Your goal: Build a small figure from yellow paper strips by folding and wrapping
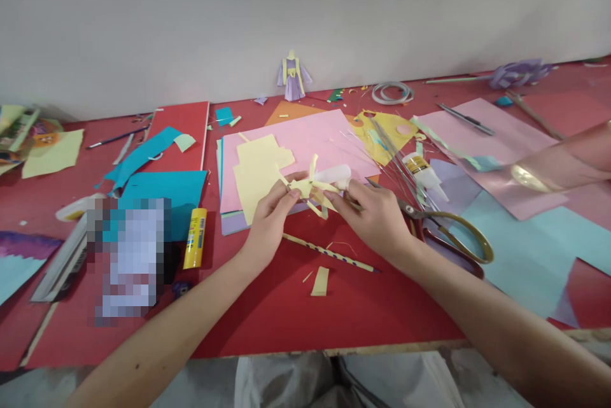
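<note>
Over the middle of the table, my left hand (271,212) pinches a small pale-yellow paper cutout (301,189) between thumb and fingers. My right hand (375,209) is closed on the right side of the same cutout, whose narrow strips stick up and hang down. A whitish rounded object (333,174) shows just behind my right fingers; whether they touch it is unclear. Below my hands lie a patterned pencil (329,252) and a small yellow paper scrap (320,281). Scissors (449,226) with a yellow and a dark handle lie beside my right wrist.
Pink paper (296,131) and yellow sheets (258,172) lie beyond my hands. A paper doll (292,77) stands against the wall. A glue stick (195,238) lies left, a glue bottle (424,174) right. A coil (392,93) and a craft knife (466,119) lie farther back. Another person's arm (558,156) reaches in from the right.
</note>
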`<state>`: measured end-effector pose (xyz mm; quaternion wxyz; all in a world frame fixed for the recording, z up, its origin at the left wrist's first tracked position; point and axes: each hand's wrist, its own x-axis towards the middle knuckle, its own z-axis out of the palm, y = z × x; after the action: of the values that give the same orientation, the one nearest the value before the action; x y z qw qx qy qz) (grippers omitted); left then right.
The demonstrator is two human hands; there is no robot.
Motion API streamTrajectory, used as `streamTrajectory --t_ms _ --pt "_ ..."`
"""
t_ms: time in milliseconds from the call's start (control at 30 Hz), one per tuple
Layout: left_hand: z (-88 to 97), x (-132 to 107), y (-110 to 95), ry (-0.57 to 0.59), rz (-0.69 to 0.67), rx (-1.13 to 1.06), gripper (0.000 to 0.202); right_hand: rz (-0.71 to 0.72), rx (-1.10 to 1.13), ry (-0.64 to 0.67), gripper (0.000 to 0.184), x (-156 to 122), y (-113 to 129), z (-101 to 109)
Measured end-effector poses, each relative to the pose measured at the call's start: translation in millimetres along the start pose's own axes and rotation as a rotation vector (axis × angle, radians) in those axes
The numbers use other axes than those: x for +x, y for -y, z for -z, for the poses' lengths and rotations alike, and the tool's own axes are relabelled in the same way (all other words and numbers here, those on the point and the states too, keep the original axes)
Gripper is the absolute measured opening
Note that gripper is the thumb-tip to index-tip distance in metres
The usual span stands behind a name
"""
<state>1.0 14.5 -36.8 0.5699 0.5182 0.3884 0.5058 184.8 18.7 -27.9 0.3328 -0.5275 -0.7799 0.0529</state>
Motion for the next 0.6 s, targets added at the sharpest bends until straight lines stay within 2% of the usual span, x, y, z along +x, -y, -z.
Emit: streamTrajectory --t_ms 167,233,433,600 --pt "1.4 3.3 -5.0 -0.153 0.020 0.049 0.022 -0.099 0.220 0.150 0.038 2.6 3.1 2.7" --pt "2.2 5.1 -8.1 -0.174 -0.004 0.069 0.022 -0.109 0.271 0.168 0.040 3.0 4.3 3.7" --pt "3.3 6.2 -11.3 -0.142 0.017 0.084 0.022 -0.100 0.371 0.151 0.038 1.6 5.2 8.8" --pt "3.0 4.4 -12.8 -0.033 0.073 0.131 0.025 -0.124 0.354 0.162 0.042 1.4 5.0 8.4"
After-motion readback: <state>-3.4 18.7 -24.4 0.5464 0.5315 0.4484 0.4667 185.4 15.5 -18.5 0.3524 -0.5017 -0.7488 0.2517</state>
